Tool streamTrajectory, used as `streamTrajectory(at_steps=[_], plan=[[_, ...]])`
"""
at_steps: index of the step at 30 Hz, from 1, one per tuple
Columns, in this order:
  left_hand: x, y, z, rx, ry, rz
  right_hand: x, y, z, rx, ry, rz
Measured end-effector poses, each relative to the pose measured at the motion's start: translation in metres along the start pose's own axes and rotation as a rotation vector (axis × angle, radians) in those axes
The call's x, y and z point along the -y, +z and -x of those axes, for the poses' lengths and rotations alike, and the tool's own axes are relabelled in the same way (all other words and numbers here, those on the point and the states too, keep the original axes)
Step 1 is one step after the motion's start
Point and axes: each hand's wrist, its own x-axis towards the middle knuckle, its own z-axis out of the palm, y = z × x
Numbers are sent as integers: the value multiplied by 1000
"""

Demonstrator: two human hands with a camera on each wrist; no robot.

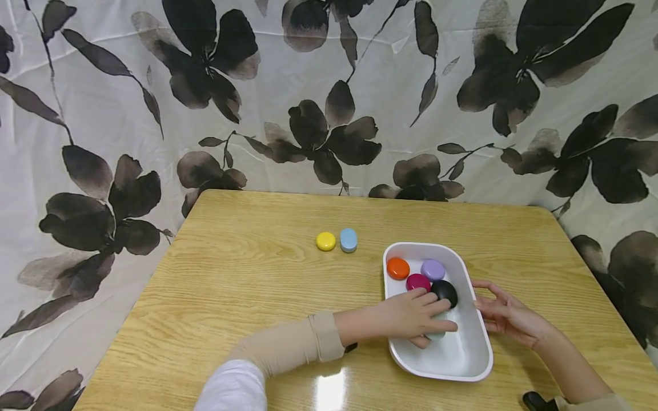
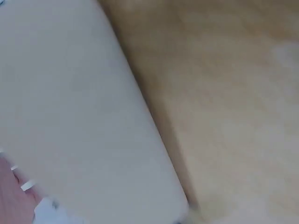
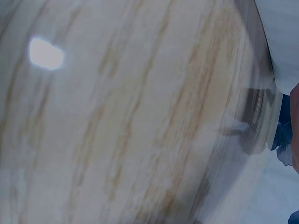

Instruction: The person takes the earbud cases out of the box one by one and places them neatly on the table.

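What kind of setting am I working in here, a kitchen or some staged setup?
Likely a staged tabletop, not a kitchen: a bare wooden table, a floral cloth backdrop hung behind it, and a white tray of coloured pebble-like pieces.

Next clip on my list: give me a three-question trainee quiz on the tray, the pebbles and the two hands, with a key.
1. True or false: the yellow pebble and the light blue pebble lie inside the white tray.
2. Which pebble in the tray lies nearest the table's far edge? A) orange pebble B) black pebble C) magenta pebble
3. Fill in: the left hand reaches into the tray over a pale pebble, while the right hand rests at the tray's ____ rim.

Key
1. False: both lie on the wooden table, left of the tray.
2. A.
3. Right.
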Motion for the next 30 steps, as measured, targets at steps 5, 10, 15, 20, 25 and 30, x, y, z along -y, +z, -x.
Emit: streamTrajectory(at_steps=[5,10,15,20,25,30], plan=[[27,1,29,-16,-101,79,0,1,-1,-13,2,4],[56,8,60,-41,-203,208,1,0,-1,-24,10,6],[84,19,89,-32,-316,184,2,0,-1,-25,13,4],[108,39,119,-33,-419,228,2,0,-3,-7,10,-12],[128,58,147,4,-512,349,2,0,-4,-4,7,-13],[142,76,168,29,-581,371,4,1,-4,-31,15,4]])
